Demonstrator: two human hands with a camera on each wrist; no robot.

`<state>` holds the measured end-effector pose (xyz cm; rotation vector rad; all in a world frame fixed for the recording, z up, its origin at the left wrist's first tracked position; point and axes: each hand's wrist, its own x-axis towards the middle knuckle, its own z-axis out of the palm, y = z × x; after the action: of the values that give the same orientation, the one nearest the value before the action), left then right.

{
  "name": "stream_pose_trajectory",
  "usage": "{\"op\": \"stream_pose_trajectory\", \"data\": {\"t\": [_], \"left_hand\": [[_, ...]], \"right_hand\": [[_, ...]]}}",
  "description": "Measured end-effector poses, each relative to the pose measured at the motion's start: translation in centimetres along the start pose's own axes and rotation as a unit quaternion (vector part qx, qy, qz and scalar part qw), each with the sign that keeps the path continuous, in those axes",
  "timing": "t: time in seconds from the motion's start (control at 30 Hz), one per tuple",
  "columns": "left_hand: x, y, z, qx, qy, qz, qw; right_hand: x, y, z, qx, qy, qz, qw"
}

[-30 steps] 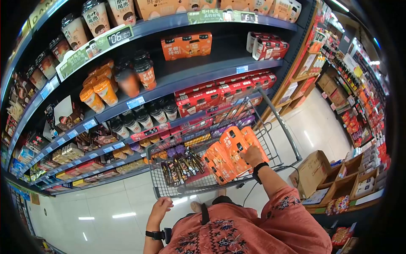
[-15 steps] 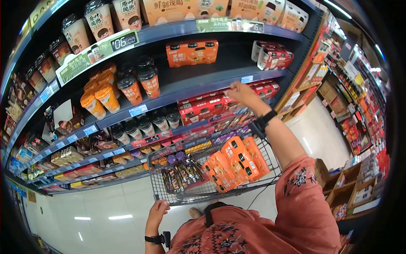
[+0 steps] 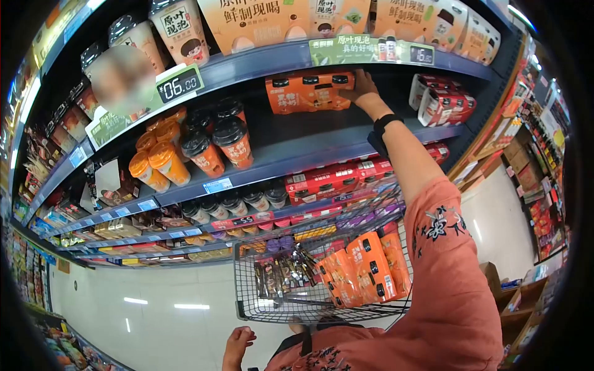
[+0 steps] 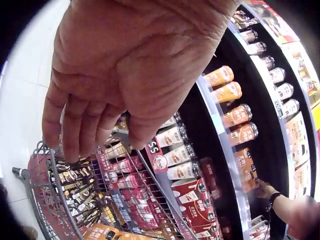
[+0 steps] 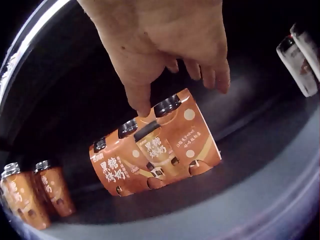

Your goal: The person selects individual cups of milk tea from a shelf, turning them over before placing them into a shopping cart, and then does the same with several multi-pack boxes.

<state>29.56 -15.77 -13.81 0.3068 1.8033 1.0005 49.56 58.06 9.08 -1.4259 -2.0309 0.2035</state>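
Observation:
On the middle shelf (image 3: 278, 148) stands an orange multipack of cups (image 3: 303, 96) with black lids showing along its top. My right hand (image 3: 366, 93) is at its right end. In the right wrist view, the thumb of that hand (image 5: 165, 40) comes down to the pack's top edge, between two lids, while the fingers stretch out past the far side. Low in front of my body, my left hand (image 3: 238, 342) hangs relaxed beside the cart, holding nothing. Its loosely bent fingers (image 4: 72, 127) overlap the cart in the left wrist view.
The wire shopping cart (image 3: 239, 309) holds several orange multipacks (image 3: 371, 263) and slim dark packets (image 3: 284, 272). Orange-and-black cups (image 3: 232, 142) stand left of the pack, a red-and-white multipack (image 3: 448, 102) right. A shelf edge with price tags (image 3: 421, 54) runs just above my right hand.
My right hand let go of the orange packs in the cart, rose past the red packs and reached the multipack on the shelf. The left hand stayed low. The view shifted slightly.

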Motion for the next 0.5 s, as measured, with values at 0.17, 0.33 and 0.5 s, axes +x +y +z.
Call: {"op": "stream_pose_trajectory", "data": {"t": [0.17,0.33,0.5], "left_hand": [[-2.2,-0.3,1.1,-0.001,0.026,-0.031,0.999],[-3.2,-0.8,1.7,-0.005,0.033,-0.048,0.998],[-3.1,0.3,2.4,0.004,0.022,-0.036,0.999]], "right_hand": [[3.4,2.0,2.6,0.025,0.007,-0.124,0.992],[4.7,3.0,2.6,-0.048,-0.043,-0.139,0.988],[2.4,0.2,-1.5,-0.008,-0.147,-0.087,0.985]]}}
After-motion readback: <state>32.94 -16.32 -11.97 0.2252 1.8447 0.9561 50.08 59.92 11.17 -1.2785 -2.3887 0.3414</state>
